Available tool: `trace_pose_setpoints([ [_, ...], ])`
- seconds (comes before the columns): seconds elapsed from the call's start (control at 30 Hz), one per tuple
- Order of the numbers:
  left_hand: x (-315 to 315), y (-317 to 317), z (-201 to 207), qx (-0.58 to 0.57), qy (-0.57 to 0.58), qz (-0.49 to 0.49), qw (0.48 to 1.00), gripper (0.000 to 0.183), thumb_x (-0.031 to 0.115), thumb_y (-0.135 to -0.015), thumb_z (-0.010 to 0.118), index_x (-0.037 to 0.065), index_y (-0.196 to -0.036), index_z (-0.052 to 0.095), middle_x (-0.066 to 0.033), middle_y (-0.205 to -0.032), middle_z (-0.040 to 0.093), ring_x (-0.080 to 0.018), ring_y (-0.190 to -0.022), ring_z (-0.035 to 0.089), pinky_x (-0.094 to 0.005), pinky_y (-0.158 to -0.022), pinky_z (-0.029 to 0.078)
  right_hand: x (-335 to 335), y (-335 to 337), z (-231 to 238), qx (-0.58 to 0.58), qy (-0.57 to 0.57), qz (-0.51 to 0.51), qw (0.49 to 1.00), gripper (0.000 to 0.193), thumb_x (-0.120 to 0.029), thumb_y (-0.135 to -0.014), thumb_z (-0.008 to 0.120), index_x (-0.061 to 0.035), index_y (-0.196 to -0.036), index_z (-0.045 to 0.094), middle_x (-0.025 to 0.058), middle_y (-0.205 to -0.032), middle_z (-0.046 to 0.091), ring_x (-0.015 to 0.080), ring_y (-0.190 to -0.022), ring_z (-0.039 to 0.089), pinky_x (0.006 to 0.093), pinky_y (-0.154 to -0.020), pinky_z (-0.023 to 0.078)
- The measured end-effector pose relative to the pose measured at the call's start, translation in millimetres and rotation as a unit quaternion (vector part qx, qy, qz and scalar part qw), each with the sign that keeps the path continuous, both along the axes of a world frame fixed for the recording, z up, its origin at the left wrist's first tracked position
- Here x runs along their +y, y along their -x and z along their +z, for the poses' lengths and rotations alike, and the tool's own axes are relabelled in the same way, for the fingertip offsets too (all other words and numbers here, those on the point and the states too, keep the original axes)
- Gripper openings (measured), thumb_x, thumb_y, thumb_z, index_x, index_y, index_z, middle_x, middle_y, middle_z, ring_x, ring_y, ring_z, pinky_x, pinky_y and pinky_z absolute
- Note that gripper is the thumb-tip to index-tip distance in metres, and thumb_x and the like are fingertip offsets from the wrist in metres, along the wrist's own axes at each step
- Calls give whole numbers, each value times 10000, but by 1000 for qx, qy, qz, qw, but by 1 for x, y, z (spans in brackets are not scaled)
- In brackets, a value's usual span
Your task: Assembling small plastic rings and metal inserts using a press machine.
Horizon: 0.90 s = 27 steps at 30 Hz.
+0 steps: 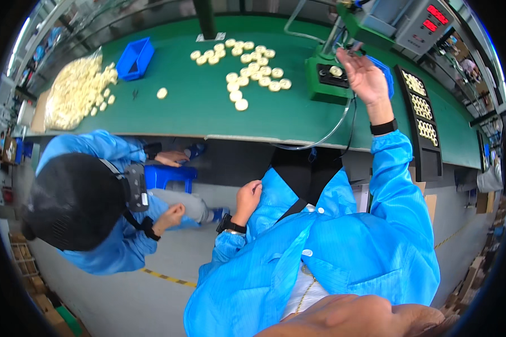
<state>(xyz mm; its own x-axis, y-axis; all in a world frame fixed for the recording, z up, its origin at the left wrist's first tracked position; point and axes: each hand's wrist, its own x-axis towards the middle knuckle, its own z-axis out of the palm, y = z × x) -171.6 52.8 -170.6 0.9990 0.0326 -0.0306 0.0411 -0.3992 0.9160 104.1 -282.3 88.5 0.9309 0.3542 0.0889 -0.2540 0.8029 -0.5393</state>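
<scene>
My right hand (367,78) is raised beside the green bench press (327,92), palm showing and fingers stretched toward its upper part. It holds nothing that I can see. A cream round piece (335,71) sits on the press's black fixture (327,80), just left of the hand. My left hand (249,201) rests by my lap, below the table edge, its fingers curled in with nothing visible in them. Left of the press, several cream round pieces (255,67) lie loose on the green table (191,121).
A clear bag of cream pieces (73,92) and a blue bin (135,58) are at the left. A black tray (429,154) with filled sections stands right of the press, near a control box (424,25). A co-worker in a black cap (76,202) sits at my left.
</scene>
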Motion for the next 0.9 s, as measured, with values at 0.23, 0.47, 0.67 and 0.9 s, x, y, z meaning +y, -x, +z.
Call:
trace_pose_setpoints([
  [0.23,-27,-35,86,-89,39,-17,995,178,51,-904,615,-10,-1048,701,-124,-879,730,-167,-765,700,-280,-682,549,5,16,1,32,35,-24,999,393,-214,-1041,406,84,-1286,476,265,-1387,484,377,-1262,524,370,-866,603],
  [0.47,-56,-61,134,-157,50,-53,985,162,24,-906,605,-1,-1043,689,-132,-844,707,-205,-737,706,-289,-640,542,-54,82,7,-120,519,-284,797,438,-281,-987,555,3,-1320,525,206,-1285,604,343,-1035,668,330,-730,564],
  [0.67,-73,-82,151,-209,80,-71,972,201,-27,-921,571,-39,-1095,671,-124,-838,707,-146,-735,681,-250,-647,551,-121,120,-72,-283,847,-311,324,553,-315,-882,674,-61,-1349,523,151,-1344,563,402,-1224,534,503,-956,455],
  [0.9,-90,-94,147,-225,90,-57,969,199,-20,-928,569,-41,-1098,672,-116,-838,704,-140,-729,679,-249,-648,554,-101,131,-84,-237,873,-307,297,644,-326,-838,712,-80,-1389,488,128,-1454,462,362,-1375,381,548,-1030,378],
])
